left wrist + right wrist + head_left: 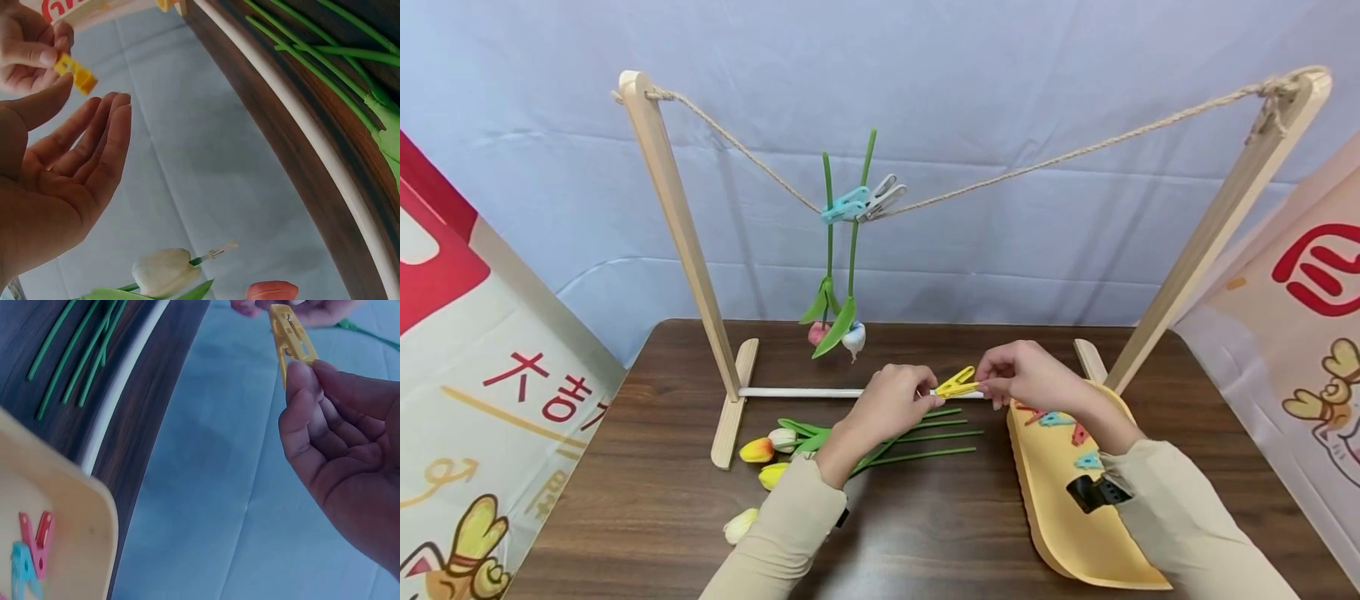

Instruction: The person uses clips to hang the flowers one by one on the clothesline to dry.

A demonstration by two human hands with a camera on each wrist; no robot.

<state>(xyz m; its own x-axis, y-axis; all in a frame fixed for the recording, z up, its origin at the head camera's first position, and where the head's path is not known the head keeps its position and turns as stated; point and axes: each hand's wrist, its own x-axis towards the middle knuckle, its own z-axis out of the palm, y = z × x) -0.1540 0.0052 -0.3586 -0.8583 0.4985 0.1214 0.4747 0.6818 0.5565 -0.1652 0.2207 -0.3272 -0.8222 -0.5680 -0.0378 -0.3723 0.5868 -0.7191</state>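
The right hand pinches a yellow clip between thumb and index finger, its other fingers curving in behind. The left hand is held at the clip's far end, its thumb reaching toward it and its fingers loosely bent, apart from the clip in the left wrist view; whether the thumb touches it I cannot tell. The yellow clip is therefore between the two hands, raised above the counter near the white rod that runs low across the stand. Beneath and beside the left hand lie several tulips, orange, white and yellow, with green stems pointing right. Under the right forearm sits a yellow tray holding a few red and blue clips. Overhead, a rope sags between the left post and the right post. At its low point a blue clip and a white clip sit side by side, and there a pink tulip and a pale tulip hang head down. Pale blue cloth forms the backdrop.
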